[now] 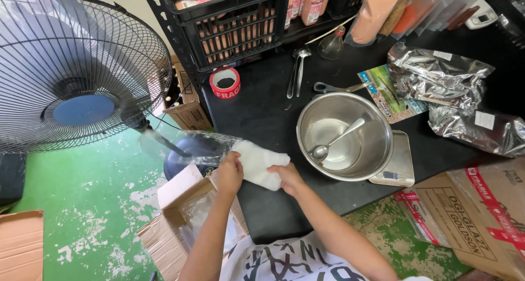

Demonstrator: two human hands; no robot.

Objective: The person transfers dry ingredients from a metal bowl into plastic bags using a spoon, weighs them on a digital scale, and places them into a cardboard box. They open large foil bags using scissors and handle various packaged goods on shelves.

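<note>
While both hands pinch the clear bag of white powder at the worktop's seven o'clock edge, the left hand grips its neck, fingers curled shut, and the right hand clamps its bottom. Bowl at three o'clock holds only a spoon, so filling looks done, sealing seemingly left.
</note>
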